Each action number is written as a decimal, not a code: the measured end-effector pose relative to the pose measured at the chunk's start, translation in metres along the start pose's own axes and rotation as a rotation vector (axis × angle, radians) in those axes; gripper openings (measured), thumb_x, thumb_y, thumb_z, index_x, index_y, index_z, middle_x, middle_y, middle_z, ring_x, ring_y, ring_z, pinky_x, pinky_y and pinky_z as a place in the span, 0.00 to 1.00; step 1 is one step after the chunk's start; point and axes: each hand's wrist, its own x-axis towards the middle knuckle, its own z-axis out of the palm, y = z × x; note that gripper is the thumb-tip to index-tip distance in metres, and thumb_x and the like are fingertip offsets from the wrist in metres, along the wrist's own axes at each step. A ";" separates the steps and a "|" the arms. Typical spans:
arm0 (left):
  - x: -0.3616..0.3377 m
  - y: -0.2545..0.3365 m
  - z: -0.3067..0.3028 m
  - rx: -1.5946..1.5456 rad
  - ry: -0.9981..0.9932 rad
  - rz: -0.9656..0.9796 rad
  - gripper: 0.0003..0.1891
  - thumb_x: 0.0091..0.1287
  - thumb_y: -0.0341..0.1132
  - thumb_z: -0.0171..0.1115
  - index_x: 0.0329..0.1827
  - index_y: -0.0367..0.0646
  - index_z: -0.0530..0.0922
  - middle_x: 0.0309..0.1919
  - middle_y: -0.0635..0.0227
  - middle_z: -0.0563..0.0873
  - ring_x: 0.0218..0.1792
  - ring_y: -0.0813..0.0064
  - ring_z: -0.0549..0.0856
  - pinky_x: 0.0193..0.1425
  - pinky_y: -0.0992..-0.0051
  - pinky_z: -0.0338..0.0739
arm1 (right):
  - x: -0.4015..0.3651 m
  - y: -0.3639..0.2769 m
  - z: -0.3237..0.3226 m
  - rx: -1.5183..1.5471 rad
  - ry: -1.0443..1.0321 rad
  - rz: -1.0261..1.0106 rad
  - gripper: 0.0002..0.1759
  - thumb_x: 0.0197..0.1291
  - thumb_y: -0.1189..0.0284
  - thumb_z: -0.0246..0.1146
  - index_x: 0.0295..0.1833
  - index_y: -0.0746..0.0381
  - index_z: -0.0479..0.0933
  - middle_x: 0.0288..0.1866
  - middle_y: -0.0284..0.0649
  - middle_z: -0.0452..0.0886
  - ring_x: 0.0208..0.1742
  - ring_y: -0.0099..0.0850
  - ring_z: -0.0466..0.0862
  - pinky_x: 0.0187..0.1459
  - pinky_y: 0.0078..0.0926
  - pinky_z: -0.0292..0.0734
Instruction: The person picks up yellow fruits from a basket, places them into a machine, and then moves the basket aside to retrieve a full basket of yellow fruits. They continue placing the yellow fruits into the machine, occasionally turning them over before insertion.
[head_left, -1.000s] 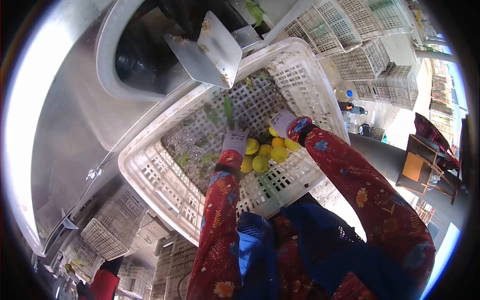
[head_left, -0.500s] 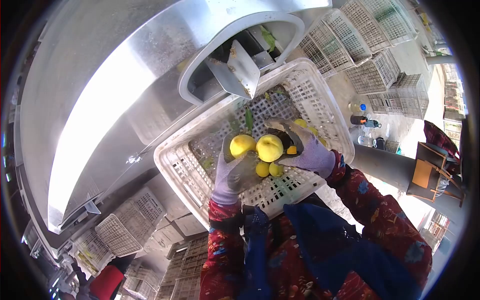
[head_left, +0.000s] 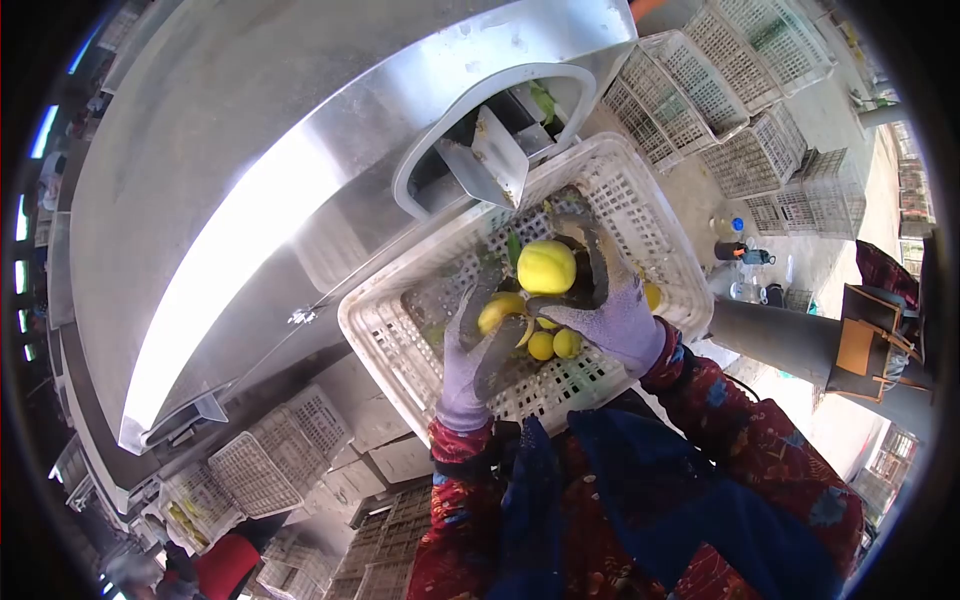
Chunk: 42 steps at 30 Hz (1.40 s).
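Observation:
Both my hands wear lilac gloves with dark, dirty palms and are over a white plastic crate. My right hand (head_left: pixel 610 310) is closed round a large, round yellow fruit (head_left: pixel 546 267), raised toward the camera. Lower and to the left, my left hand (head_left: pixel 472 350) curls round another yellow fruit (head_left: pixel 497 312), partly covered by its fingers. Below, between the hands, two smaller yellow fruits (head_left: pixel 553 345) lie in the crate (head_left: pixel 657 215). One more yellow fruit (head_left: pixel 652 296) shows beside my right wrist. A green leaf (head_left: pixel 514 248) is near the raised fruit.
A metal machine (head_left: pixel 330 180) fills the upper left, its oval chute (head_left: pixel 490 150) opening above the crate's far side. Stacked crates (head_left: pixel 690 90) stand upper right, more crates (head_left: pixel 265 460) lower left. Bottles (head_left: pixel 745 253) and a chair (head_left: pixel 865 345) are at right. A person in red (head_left: pixel 225 567) is lower left.
The two held fruits have moved apart: my right hand has lifted its fruit up, while my left hand's fruit sits lower and more covered. The view has shifted slightly.

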 end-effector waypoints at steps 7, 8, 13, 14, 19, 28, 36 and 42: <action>0.014 0.019 0.007 0.069 -0.103 0.010 0.37 0.65 0.24 0.67 0.77 0.38 0.60 0.66 0.58 0.75 0.63 0.69 0.78 0.67 0.68 0.75 | 0.011 0.009 0.002 0.160 -0.002 -0.058 0.41 0.52 0.72 0.79 0.69 0.63 0.68 0.55 0.47 0.81 0.54 0.38 0.85 0.55 0.34 0.80; 0.017 0.018 0.006 0.054 -0.097 0.027 0.38 0.65 0.24 0.67 0.77 0.39 0.60 0.66 0.58 0.75 0.63 0.68 0.78 0.67 0.68 0.74 | 0.013 0.009 0.002 0.187 0.001 -0.039 0.41 0.52 0.72 0.78 0.70 0.63 0.67 0.56 0.47 0.81 0.54 0.38 0.85 0.55 0.34 0.80; 0.031 0.021 0.007 0.081 -0.080 0.106 0.38 0.63 0.39 0.68 0.76 0.39 0.65 0.65 0.60 0.76 0.66 0.67 0.76 0.70 0.67 0.70 | 0.031 0.007 0.010 0.131 0.019 -0.102 0.39 0.55 0.72 0.76 0.71 0.63 0.66 0.57 0.48 0.81 0.55 0.39 0.84 0.56 0.34 0.80; 0.033 0.023 0.007 0.060 -0.072 0.083 0.38 0.63 0.41 0.67 0.75 0.38 0.65 0.66 0.60 0.76 0.66 0.67 0.75 0.70 0.67 0.70 | 0.036 0.006 0.011 0.088 0.023 -0.129 0.39 0.55 0.72 0.76 0.71 0.63 0.66 0.57 0.48 0.81 0.55 0.39 0.84 0.56 0.34 0.80; 0.046 0.015 -0.007 -0.372 -0.115 0.027 0.38 0.62 0.40 0.62 0.76 0.36 0.64 0.68 0.56 0.74 0.70 0.61 0.73 0.75 0.62 0.66 | 0.063 0.004 0.017 -0.078 0.143 -0.110 0.33 0.59 0.70 0.72 0.67 0.64 0.67 0.55 0.53 0.80 0.56 0.49 0.83 0.55 0.40 0.79; 0.044 0.026 -0.011 -0.495 -0.064 0.082 0.34 0.68 0.36 0.63 0.76 0.37 0.63 0.70 0.50 0.72 0.71 0.52 0.74 0.75 0.53 0.72 | 0.145 0.004 0.027 -0.284 0.233 -0.274 0.26 0.61 0.68 0.71 0.59 0.68 0.70 0.52 0.60 0.79 0.52 0.55 0.82 0.50 0.45 0.80; 0.062 0.021 0.001 -0.454 -0.024 -0.017 0.29 0.78 0.49 0.52 0.72 0.36 0.67 0.60 0.53 0.80 0.59 0.59 0.82 0.63 0.61 0.80 | 0.074 -0.009 0.007 -0.083 -0.103 -0.471 0.41 0.50 0.72 0.77 0.70 0.64 0.68 0.67 0.50 0.75 0.64 0.48 0.79 0.63 0.41 0.76; 0.075 0.020 0.001 0.555 0.060 0.264 0.31 0.80 0.57 0.43 0.69 0.36 0.70 0.50 0.53 0.83 0.44 0.66 0.86 0.45 0.68 0.84 | 0.077 -0.007 0.000 -0.091 -0.082 -0.388 0.42 0.48 0.68 0.79 0.69 0.63 0.68 0.65 0.51 0.75 0.64 0.52 0.78 0.62 0.41 0.75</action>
